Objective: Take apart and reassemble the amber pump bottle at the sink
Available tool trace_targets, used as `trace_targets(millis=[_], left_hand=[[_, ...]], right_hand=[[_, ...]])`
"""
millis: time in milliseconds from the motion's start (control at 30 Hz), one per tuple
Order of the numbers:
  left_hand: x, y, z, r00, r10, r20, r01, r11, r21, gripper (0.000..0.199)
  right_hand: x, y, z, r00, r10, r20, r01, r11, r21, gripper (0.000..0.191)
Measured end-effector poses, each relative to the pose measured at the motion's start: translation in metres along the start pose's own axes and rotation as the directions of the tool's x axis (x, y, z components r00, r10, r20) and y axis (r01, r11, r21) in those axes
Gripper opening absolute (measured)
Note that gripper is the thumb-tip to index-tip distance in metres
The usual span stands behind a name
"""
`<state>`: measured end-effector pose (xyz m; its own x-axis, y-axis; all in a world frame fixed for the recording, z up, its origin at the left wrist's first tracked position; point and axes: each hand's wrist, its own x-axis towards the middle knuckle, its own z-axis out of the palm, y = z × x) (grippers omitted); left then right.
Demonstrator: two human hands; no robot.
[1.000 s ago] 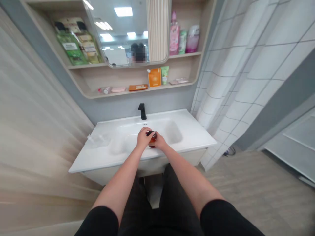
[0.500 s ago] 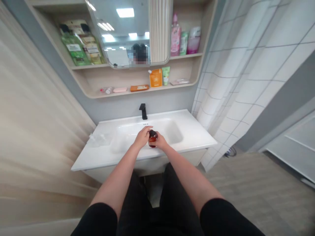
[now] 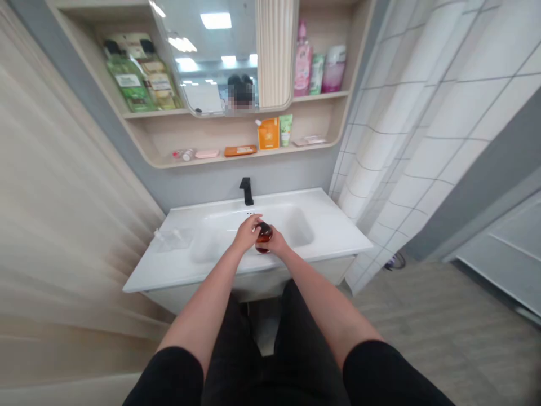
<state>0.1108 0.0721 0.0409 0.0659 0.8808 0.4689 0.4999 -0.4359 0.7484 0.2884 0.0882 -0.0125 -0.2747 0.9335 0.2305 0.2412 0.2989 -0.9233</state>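
A brown bottle with a black top (image 3: pixel 264 239) is between my hands, over the front part of the white sink basin (image 3: pixel 298 225). My right hand (image 3: pixel 278 241) is wrapped round the bottle's right side. At the bottle's black top, my left hand (image 3: pixel 247 232) has its thumb and fingers bent round the upper left side. The black faucet (image 3: pixel 246 192) stands behind the basin, beyond my hands.
A clear tray with small items (image 3: pixel 172 239) lies on the counter's left side. Above, a shelf (image 3: pixel 169 163) holds an orange pouch (image 3: pixel 269 134), a green tube (image 3: pixel 285 131) and soap bars. Bottles stand beside the mirror (image 3: pixel 207 56). Curtains hang left and right.
The bottle has shifted very slightly to the right with my hands. My left thumb and fingers show a little more of a gap near its top.
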Motion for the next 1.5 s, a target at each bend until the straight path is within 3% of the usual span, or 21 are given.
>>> trace_targets(millis=[133,233,333,433,567,633,767,867,933,1000,1100,1200,1300,1400,1500], left_hand=[[-0.007,0.007,0.005,1.0,0.018,0.0,-0.018,0.999,0.036,0.059],[-0.015,0.016,0.015,0.996,-0.063,-0.057,0.068,0.994,0.09,0.064],[-0.021,0.019,0.025,0.964,-0.184,-0.19,0.195,0.98,0.043,0.044],[-0.022,0.017,0.028,0.927,-0.23,-0.298,0.224,0.973,-0.053,0.023],[-0.02,0.014,0.021,0.949,-0.197,-0.245,0.18,0.98,-0.089,0.015],[-0.022,0.014,0.018,0.962,-0.185,-0.201,0.175,0.982,-0.071,0.023],[-0.033,0.017,0.018,0.978,-0.163,-0.134,0.166,0.986,0.01,0.063],[-0.045,0.021,0.012,0.958,-0.187,-0.215,0.199,0.98,0.032,0.063],[-0.056,0.023,-0.006,0.919,-0.228,-0.321,0.243,0.97,0.006,0.06],[-0.071,0.021,-0.039,0.871,-0.25,-0.424,0.282,0.959,0.014,0.061],[-0.102,0.014,-0.109,0.776,-0.248,-0.58,0.388,0.913,0.129,0.07],[-0.132,-0.001,-0.183,0.672,-0.269,-0.69,0.573,0.779,0.254,0.083],[-0.152,-0.019,-0.236,0.581,-0.271,-0.767,0.695,0.655,0.295,0.084],[-0.16,-0.033,-0.262,0.529,-0.312,-0.789,0.75,0.606,0.263,0.082],[-0.162,-0.036,-0.263,0.567,-0.263,-0.781,0.706,0.643,0.296,0.09]], right_hand=[[0.001,0.003,0.001,1.0,-0.019,0.014,0.02,0.999,-0.038,0.071],[0.001,0.003,0.002,0.997,-0.078,0.02,0.079,0.995,-0.052,0.071],[0.0,0.003,0.002,0.993,-0.119,0.019,0.12,0.992,-0.05,0.072],[-0.001,0.003,0.002,0.995,-0.099,0.018,0.1,0.993,-0.058,0.073],[0.0,0.003,0.002,0.996,-0.093,0.002,0.093,0.994,-0.054,0.079],[0.0,0.003,0.002,0.996,-0.084,-0.002,0.084,0.995,-0.051,0.079],[-0.001,0.002,0.001,0.995,-0.093,0.03,0.093,0.995,-0.025,0.074],[-0.002,0.001,0.001,0.989,-0.125,0.085,0.121,0.992,0.045,0.092],[-0.003,0.002,0.003,0.987,-0.106,0.119,0.095,0.991,0.096,0.109],[-0.003,0.005,0.004,0.988,-0.068,0.14,0.052,0.992,0.111,0.113],[0.0,0.012,0.008,0.988,-0.034,0.151,0.025,0.998,0.061,0.092],[0.004,0.02,0.011,0.993,-0.023,0.119,0.023,1.0,0.003,0.069],[0.007,0.025,0.011,0.995,-0.025,0.095,0.027,1.0,-0.014,0.056],[0.008,0.025,0.009,0.995,-0.034,0.091,0.035,0.999,-0.009,0.048],[0.007,0.022,0.007,0.998,-0.034,0.062,0.036,0.999,-0.024,0.036]])
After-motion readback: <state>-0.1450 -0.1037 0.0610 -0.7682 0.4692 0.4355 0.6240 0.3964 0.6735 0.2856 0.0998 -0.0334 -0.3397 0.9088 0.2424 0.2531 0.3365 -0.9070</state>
